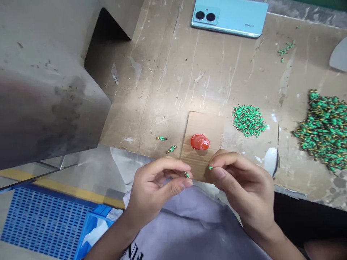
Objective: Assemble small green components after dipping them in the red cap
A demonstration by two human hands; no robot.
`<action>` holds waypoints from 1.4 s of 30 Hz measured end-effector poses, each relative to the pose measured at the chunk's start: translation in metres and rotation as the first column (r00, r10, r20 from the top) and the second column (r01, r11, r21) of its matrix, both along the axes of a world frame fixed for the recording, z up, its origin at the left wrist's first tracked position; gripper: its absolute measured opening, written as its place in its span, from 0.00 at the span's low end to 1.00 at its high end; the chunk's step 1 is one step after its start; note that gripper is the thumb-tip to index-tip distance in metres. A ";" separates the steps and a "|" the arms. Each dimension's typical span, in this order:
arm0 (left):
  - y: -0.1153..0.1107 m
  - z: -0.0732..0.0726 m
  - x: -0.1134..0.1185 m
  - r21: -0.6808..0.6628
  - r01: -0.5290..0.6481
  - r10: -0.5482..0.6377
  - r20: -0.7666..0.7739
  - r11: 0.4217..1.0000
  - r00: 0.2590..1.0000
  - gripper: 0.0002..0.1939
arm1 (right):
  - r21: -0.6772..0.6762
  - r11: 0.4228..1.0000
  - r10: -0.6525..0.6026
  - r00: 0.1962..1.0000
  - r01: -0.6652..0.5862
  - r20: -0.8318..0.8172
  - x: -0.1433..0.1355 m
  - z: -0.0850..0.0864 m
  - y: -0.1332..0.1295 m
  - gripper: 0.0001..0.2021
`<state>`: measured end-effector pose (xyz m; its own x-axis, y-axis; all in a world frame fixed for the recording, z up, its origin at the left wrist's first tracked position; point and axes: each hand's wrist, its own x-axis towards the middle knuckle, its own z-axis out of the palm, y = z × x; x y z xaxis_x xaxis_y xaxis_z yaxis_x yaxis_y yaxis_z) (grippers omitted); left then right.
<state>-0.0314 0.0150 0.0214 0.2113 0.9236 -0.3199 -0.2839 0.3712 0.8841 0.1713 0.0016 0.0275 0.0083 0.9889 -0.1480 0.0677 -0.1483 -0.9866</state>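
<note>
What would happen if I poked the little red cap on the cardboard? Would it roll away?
The red cap looks small and plastic, so it is probably very light and would skid across the smooth cardboard piece at a gentle push. It seems to sit flat on its wide rim, so it likely slides rather than rolls. If tipped on edge, its round shape could roll.

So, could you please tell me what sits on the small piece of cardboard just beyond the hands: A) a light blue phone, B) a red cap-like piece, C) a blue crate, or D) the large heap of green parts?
B: the red cap-like piece sits on the cardboard just beyond the left hand and right hand, while the phone lies at the far edge of the table.
</note>
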 end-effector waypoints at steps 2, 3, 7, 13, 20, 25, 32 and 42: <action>-0.001 -0.001 0.001 -0.012 0.006 -0.005 0.038 1.000 0.999 0.16 | -0.027 0.998 -0.060 0.996 0.062 0.060 0.009 -0.003 0.001 0.04; -0.001 -0.001 0.001 -0.018 0.012 -0.011 0.062 1.000 0.998 0.16 | -0.002 0.995 -0.095 0.987 0.096 0.131 0.016 -0.006 0.003 0.03; -0.003 -0.003 0.003 -0.009 0.070 -0.069 0.103 0.997 0.992 0.14 | 0.225 0.974 -0.150 0.843 0.035 0.517 0.045 -0.022 0.017 0.03; -0.006 -0.003 0.004 -0.020 0.083 -0.081 0.076 0.996 0.994 0.16 | 0.361 0.911 -0.108 0.731 -0.198 0.674 0.055 -0.035 0.028 0.05; -0.005 -0.002 0.002 -0.019 0.098 -0.098 -0.041 0.995 0.994 0.12 | 0.366 0.904 -0.116 0.697 -0.221 0.707 0.057 -0.038 0.026 0.03; -0.005 -0.001 0.000 -0.012 0.091 -0.092 -0.047 0.996 0.995 0.13 | 0.362 0.903 -0.110 0.690 -0.231 0.715 0.057 -0.038 0.027 0.04; -0.005 0.002 0.003 -0.061 0.050 -0.048 0.026 0.997 0.999 0.11 | 0.360 0.923 -0.146 0.746 -0.133 0.650 0.056 -0.037 0.025 0.04; -0.004 0.002 0.010 -0.122 0.066 -0.041 0.197 0.990 0.980 0.13 | 0.327 0.941 -0.012 0.953 -0.092 0.302 0.023 -0.016 0.001 0.09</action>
<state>-0.0214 0.0115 0.0234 0.3285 0.8639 -0.3818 -0.4221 0.4959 0.7589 0.1938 0.0025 0.0112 -0.0404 0.9803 0.1932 0.3627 0.1946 -0.9114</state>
